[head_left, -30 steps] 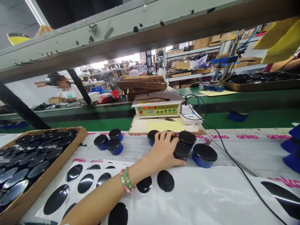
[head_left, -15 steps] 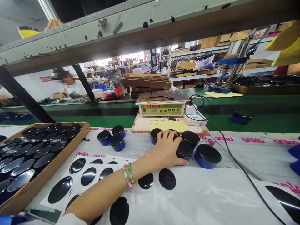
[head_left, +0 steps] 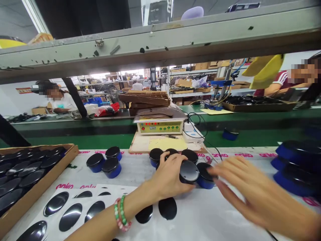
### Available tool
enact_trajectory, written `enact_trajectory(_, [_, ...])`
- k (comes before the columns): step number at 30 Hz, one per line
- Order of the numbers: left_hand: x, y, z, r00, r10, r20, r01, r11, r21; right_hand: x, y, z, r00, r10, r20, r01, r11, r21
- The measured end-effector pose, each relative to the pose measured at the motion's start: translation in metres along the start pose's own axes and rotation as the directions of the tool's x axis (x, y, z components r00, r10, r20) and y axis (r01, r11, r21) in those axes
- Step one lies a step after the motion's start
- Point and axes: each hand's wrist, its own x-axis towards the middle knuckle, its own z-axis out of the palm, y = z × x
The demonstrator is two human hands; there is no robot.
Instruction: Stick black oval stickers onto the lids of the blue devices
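Note:
My left hand (head_left: 167,175), with a beaded bracelet (head_left: 122,213) on its wrist, has its fingers curled round a black-topped round cap (head_left: 189,171), which is tilted so its glossy top faces me. Several like it, black on top and blue at the side, stand close around, among them a cap (head_left: 206,180) just to the right. My right hand (head_left: 247,192), blurred by motion, reaches in from the right with fingers stretched and thumb apart; its fingertips are close to that right-hand cap. Below the left hand lies a white sheet (head_left: 200,214) with black discs (head_left: 167,208).
A cardboard tray (head_left: 62,164) of black discs stands left, beside three blue caps (head_left: 111,167). Stacked blue caps (head_left: 296,167) stand right. Behind are a control box (head_left: 160,128), a green belt (head_left: 112,139) carrying a cap (head_left: 230,134), and an overhead shelf (head_left: 150,50). Two people sit beyond.
My right hand has come into view from the right. My left hand now has a cap tilted toward me. The view has shifted right, bringing another person and stacked caps into sight.

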Motion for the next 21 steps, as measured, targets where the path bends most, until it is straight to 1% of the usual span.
enact_trajectory(1, [-0.001,0.001,0.001,1.0,0.004,0.026,-0.004,1.0,-0.001,0.015,0.007,0.008,0.993,0.052,0.103,-0.053,0.999,0.007])
enact_trajectory(2, [-0.002,0.002,0.001,0.999,0.006,0.053,-0.006,1.0,0.003,0.029,0.014,0.018,0.972,0.105,0.212,-0.11,0.994,0.012])
enact_trajectory(3, [-0.003,0.002,0.001,0.997,0.005,0.078,-0.006,1.0,0.012,0.041,0.021,0.028,0.939,0.148,0.31,-0.16,0.987,0.014])
enact_trajectory(4, [-0.004,0.002,0.0,0.995,0.001,0.097,-0.003,1.0,0.022,0.052,0.026,0.038,0.908,0.173,0.381,-0.194,0.981,0.016])
enact_trajectory(5, [-0.004,0.001,-0.002,0.994,-0.008,0.108,0.004,0.999,0.033,0.061,0.031,0.047,0.884,0.174,0.434,-0.206,0.978,0.028])
enact_trajectory(7, [-0.002,-0.003,-0.008,0.994,-0.042,0.101,0.036,0.997,0.062,0.073,0.036,0.06,0.85,0.153,0.505,-0.212,0.975,0.062])
enact_trajectory(9, [0.003,-0.01,-0.016,0.992,-0.101,0.073,0.093,0.99,0.103,0.08,0.039,0.066,0.817,0.137,0.56,-0.23,0.968,0.098])
enact_trajectory(11, [0.013,-0.018,-0.021,0.984,-0.165,0.062,0.155,0.977,0.146,0.083,0.04,0.067,0.802,0.123,0.584,-0.25,0.958,0.141])
enact_trajectory(12, [0.018,-0.022,-0.021,0.979,-0.19,0.072,0.177,0.971,0.163,0.084,0.041,0.066,0.804,0.12,0.582,-0.263,0.95,0.167])
enact_trajectory(15, [0.034,-0.032,-0.015,0.964,-0.236,0.121,0.211,0.958,0.192,0.086,0.045,0.06,0.844,0.151,0.514,-0.321,0.911,0.259])
enact_trajectory(17, [0.04,-0.035,-0.011,0.961,-0.24,0.136,0.214,0.96,0.182,0.085,0.046,0.054,0.867,0.204,0.454,-0.375,0.867,0.328])
enact_trajectory(18, [0.041,-0.035,-0.01,0.963,-0.233,0.138,0.209,0.964,0.164,0.084,0.046,0.05,0.871,0.235,0.431,-0.405,0.84,0.362])
enact_trajectory(21, [0.039,-0.031,-0.015,0.978,-0.179,0.109,0.172,0.982,0.075,0.082,0.042,0.037,0.862,0.311,0.4,-0.483,0.742,0.465])
